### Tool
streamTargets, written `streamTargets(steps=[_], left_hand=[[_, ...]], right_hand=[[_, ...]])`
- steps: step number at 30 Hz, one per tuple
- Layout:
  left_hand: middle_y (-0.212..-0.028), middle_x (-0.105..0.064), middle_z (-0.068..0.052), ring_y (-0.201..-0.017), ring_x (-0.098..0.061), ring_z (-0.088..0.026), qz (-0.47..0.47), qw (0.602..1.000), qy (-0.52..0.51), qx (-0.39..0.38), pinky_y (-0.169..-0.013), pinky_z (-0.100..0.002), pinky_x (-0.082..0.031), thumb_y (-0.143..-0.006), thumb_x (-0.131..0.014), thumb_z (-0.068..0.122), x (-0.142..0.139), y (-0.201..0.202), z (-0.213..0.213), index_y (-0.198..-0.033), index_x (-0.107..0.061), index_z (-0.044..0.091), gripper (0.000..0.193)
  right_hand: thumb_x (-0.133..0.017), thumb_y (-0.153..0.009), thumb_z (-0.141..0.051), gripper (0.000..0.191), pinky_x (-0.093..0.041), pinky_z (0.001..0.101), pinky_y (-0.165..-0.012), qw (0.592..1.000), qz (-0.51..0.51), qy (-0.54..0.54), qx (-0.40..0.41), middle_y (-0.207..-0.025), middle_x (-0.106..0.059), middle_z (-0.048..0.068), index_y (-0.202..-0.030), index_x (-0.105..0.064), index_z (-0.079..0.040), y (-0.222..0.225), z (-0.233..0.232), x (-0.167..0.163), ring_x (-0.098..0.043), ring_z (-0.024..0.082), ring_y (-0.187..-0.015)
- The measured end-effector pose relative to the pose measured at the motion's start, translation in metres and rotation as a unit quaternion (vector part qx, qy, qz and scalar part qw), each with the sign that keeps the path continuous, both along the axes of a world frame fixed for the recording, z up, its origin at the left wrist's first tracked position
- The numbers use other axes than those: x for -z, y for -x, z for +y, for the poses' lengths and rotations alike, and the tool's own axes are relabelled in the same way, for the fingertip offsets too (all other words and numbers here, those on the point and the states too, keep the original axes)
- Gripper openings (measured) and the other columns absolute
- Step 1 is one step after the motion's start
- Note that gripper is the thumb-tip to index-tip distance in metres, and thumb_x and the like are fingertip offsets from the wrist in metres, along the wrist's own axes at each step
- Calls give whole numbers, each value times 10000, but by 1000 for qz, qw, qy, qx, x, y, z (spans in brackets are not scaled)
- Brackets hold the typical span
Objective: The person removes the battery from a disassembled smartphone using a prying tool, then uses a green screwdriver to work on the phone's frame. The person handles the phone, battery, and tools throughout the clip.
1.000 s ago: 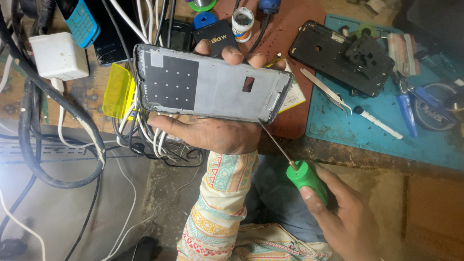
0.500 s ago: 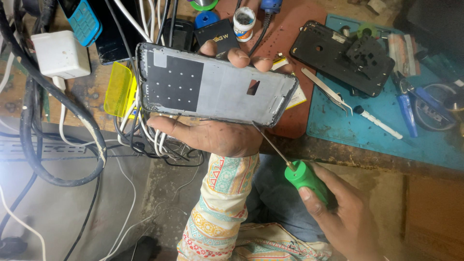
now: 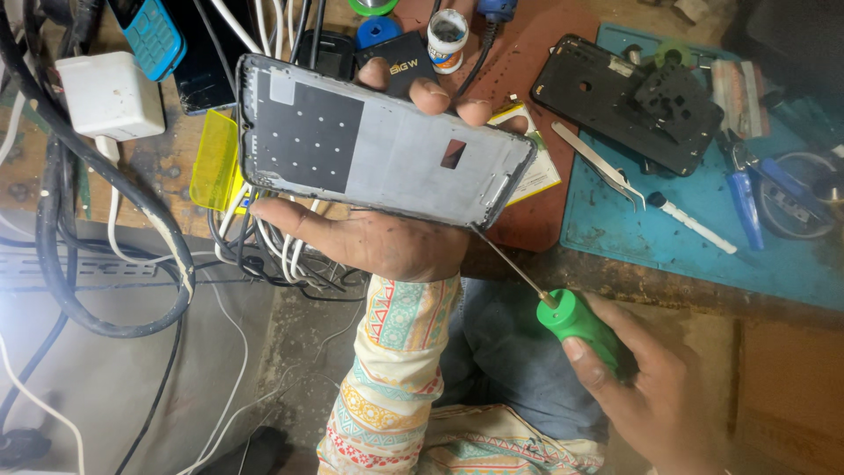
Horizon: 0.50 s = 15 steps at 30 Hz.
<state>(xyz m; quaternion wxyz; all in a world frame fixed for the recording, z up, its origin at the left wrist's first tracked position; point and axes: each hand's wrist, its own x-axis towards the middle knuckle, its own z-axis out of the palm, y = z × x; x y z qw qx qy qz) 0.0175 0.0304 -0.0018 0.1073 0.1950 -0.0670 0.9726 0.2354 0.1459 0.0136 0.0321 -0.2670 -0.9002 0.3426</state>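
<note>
Phone frame (image 3: 387, 149) lies flat across the left hand (image 3: 369, 237), held above the cluttered bench with its inner side up; the thumb runs under the near edge and the fingertips (image 3: 431, 92) curl over the far edge, clamping it. The right hand (image 3: 651, 387), lower right and nearer the body, is closed around the green handle of a screwdriver (image 3: 571, 317). Its thin shaft slants up and left, the tip touching the frame's near right corner. Tweezers (image 3: 598, 163) and a black phone back cover (image 3: 633, 101) lie on the blue mat (image 3: 703, 264) beyond.
</note>
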Motion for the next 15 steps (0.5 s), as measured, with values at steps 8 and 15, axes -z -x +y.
streamTargets(steps=[8,15], left_hand=[[-1284,-578,-174,-1107,-634,-373,-22,997,74,-26,-932,-566,-554,-882,-182,1057,-1,-1,-1,-1454,-435,62,1176],[-1417,-461,-123,-1110,-585,-351,-82,994,50,-46,-899,-614,-545,-877,-167,1003,-3,-7,2,-1521,-414,126,1116]], right_hand=[[-739,-833,-355,542,-558,364,-879,999,31,-6,-31,-1128,-778,149,-1288,-680,-66,-3,8,2,-763,236,-1032],[-738,-837,-321,489,-564,346,-811,998,47,3,-48,-1047,-787,127,-1251,-695,-63,4,4,-4,-770,217,-933]])
